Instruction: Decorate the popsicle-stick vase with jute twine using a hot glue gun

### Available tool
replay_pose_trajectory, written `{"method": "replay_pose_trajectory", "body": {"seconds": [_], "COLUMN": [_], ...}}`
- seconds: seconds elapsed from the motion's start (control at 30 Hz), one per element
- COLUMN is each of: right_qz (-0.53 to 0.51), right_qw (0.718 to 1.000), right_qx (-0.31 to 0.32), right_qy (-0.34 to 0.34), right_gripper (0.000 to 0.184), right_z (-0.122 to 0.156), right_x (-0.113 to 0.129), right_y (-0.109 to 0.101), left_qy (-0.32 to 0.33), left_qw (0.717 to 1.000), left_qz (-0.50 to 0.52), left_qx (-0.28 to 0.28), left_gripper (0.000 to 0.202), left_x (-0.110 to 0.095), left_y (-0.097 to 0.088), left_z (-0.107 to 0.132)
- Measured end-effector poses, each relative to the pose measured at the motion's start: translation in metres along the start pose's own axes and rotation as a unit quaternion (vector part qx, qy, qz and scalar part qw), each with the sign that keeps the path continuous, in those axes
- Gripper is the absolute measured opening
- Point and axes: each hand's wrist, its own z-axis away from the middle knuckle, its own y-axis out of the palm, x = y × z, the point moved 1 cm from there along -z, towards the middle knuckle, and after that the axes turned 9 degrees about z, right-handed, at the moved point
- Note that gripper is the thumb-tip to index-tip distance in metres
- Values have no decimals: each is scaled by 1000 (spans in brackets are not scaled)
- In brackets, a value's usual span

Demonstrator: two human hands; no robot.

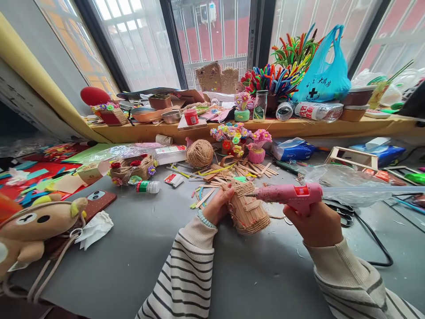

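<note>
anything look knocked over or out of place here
A small bottle lies on its side on the desk, and a larger bottle likewise on the ledge, though bottles usually stand. Crumpled tissue sits beside the phone, and craft sticks lie scattered beyond the left hand.

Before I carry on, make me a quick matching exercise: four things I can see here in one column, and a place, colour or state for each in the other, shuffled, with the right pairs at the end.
1. glue gun
2. twine ball
3. stick-and-twine piece
4. plastic bag

A. held in the left hand
B. blue, up on the ledge by the window
C. pink, held in the right hand
D. tan and round, held by neither hand

Right pairs: 1-C; 2-D; 3-A; 4-B
</note>
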Motion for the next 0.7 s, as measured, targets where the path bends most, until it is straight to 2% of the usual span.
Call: {"method": "replay_pose_trajectory", "body": {"seconds": [0.2,0.53,0.7], "right_qz": [6,-83,-75], "right_qw": [1000,994,994], "right_qx": [16,24,54], "right_qy": [-8,-74,-60], "right_gripper": [14,29,27], "right_z": [1,-10,-13], "right_x": [-3,12,15], "right_y": [1,-14,-20], "left_qy": [-2,-3,-2], "left_qw": [1000,1000,1000], "left_qz": [-11,-13,-12], "left_qx": [-10,1,2], "left_gripper": [37,39,38], "left_x": [1,0,0], "left_y": [-3,1,-1], "left_z": [-1,-1,-1]}}
